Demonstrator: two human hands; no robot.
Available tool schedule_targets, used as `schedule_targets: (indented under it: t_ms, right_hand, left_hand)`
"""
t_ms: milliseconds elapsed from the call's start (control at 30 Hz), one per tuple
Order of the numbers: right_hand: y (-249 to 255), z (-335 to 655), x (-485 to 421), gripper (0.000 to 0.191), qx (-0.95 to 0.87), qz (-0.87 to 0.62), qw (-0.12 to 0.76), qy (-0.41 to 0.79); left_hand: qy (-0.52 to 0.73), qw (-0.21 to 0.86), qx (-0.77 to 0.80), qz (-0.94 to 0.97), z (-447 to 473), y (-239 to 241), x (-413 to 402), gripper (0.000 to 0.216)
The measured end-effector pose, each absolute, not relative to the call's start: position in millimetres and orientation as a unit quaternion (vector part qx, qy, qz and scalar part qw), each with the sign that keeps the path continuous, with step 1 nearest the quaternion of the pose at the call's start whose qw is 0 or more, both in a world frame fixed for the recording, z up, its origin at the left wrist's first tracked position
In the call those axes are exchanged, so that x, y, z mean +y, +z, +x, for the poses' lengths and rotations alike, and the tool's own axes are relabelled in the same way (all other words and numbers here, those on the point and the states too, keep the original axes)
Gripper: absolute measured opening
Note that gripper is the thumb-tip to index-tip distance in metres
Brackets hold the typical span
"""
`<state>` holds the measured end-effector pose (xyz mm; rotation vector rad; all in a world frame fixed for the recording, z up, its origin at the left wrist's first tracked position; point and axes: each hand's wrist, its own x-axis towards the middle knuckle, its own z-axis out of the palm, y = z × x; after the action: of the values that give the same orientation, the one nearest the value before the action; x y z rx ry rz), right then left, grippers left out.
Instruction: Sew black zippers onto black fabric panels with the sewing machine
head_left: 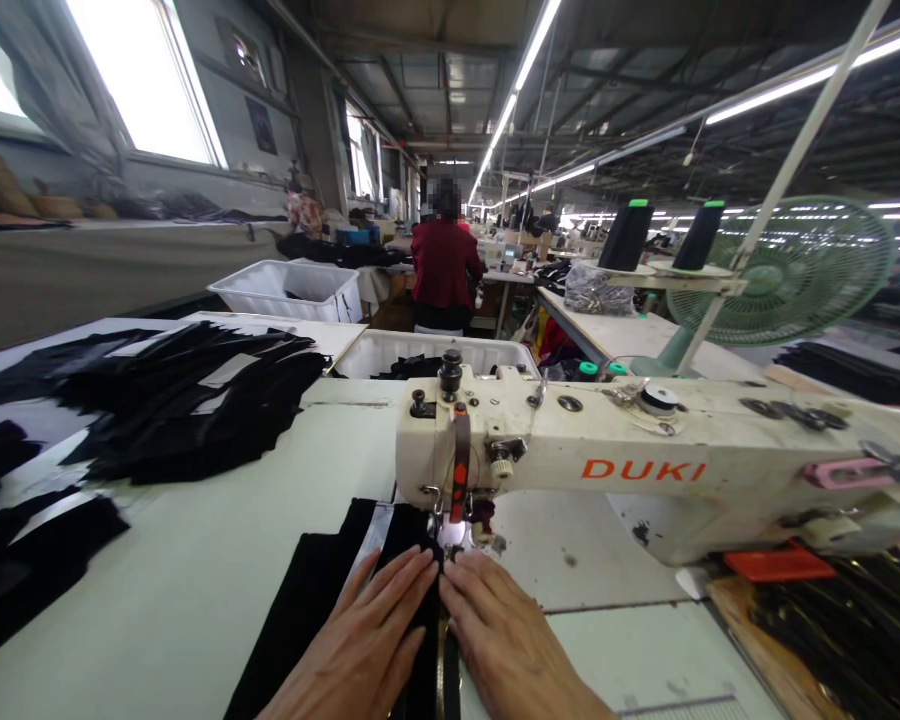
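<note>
Resting flat, nearly touching: left hand on black fabric, right hand at its edge, before the sewing machine.

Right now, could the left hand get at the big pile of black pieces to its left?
Probably yes, with a stretch: nothing tall stands between the left hand and the pile of black pieces, but the hand must first leave the black cloth it rests on.

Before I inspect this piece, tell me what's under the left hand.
The left hand rests on black cloth; a pale strip runs up to it. Whatever lies directly beneath is hidden.
</note>
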<state>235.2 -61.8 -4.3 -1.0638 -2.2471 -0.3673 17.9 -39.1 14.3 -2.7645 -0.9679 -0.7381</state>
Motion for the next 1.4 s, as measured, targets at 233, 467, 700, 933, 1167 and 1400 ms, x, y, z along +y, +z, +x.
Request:
schedule_targets:
  t_ms: [233,467,700,933,1167,1400]
  right_hand:
    - [6,240,-62,0.031,-0.871,-0.399,0.263,-0.114]
    - [3,242,-61,0.036,-0.872,-0.392,0.27,-0.114]
    - [7,241,-54,0.034,-0.868,-0.387,0.274,-0.146]
    - [-4,239,-48,0.043,-0.859,-0.408,0.265,-0.158]
    - [-12,241,-47,0.044,-0.87,-0.395,0.245,-0.164]
    - [-15,240,-49,0.037,-0.872,-0.378,0.263,-0.164]
  left_hand:
    - [-0.206,0.091,-0.329,-0.917,17,14,-40,0.054]
    - [-0.18,0.103,-0.311,-0.927,19,14,-36,0.054]
    - [-0.19,0.079,-0.321,-0.925,20,16,-32,0.059]
    - [-0.202,0.043,-0.33,-0.921,20,10,-19,0.058]
    - [-0.223,0.077,-0.316,-0.919,24,12,-22,0.061]
    - [-0.216,0.067,-0.318,-0.921,20,24,-35,0.07]
